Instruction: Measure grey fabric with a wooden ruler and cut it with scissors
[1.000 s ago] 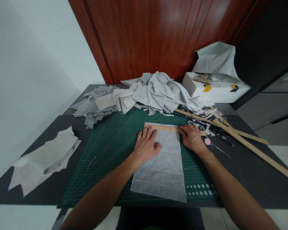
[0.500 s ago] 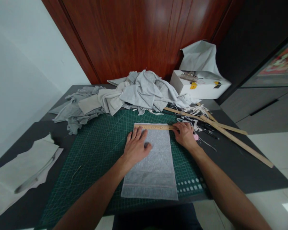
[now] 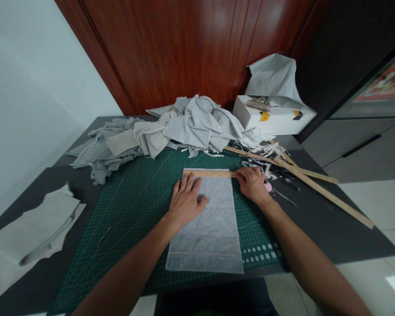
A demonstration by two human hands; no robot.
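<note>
A grey piece of fabric lies flat on the green cutting mat, with stitched lines across its near end. Across its far edge lies a wooden ruler. My left hand rests flat on the fabric's left side, fingers spread, the fingertips touching the ruler's left part. At the right, my right hand pinches the ruler's right end just past the fabric's edge; its fingertips are partly hidden.
Heaped grey and cream cloths line the back. A white box stands at the back right. Long wooden strips cross on the right, beside cords and scraps. Pale fabric pieces lie at the left.
Both hands, the ruler and the fabric keep their places. Only the camera's view has shifted very slightly.
</note>
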